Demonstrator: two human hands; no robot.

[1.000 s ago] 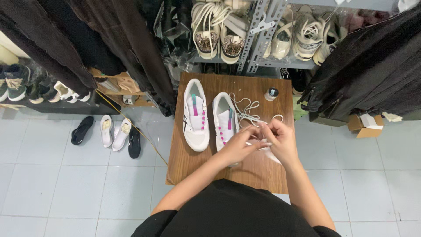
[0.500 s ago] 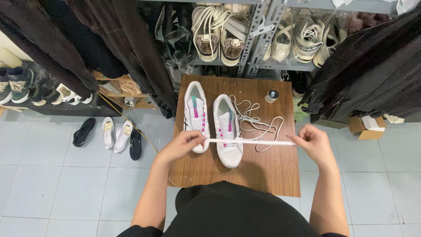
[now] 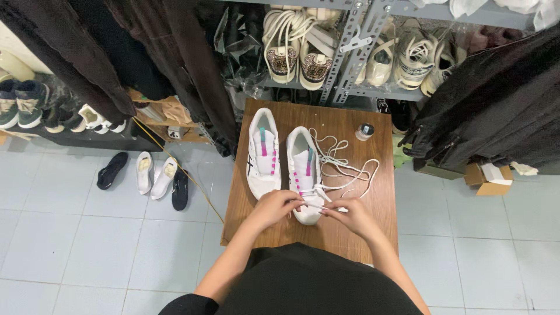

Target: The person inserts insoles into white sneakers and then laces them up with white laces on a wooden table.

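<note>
Two hands, left hand [image 3: 279,205] and right hand [image 3: 350,214], pinch the lace [image 3: 326,205] over the shoe [image 3: 304,175] near the counter's [image 3: 361,233] front edge; slack could slip free.

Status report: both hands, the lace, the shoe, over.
Left hand and right hand both pinching white lace over right-side sneaker's toe. Other sneaker untouched. Nothing obstructing.

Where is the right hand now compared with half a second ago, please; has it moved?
Yes. The right hand has come inward from near the wooden table's right edge to the toe of the right-hand white shoe, close to the left hand.
</note>
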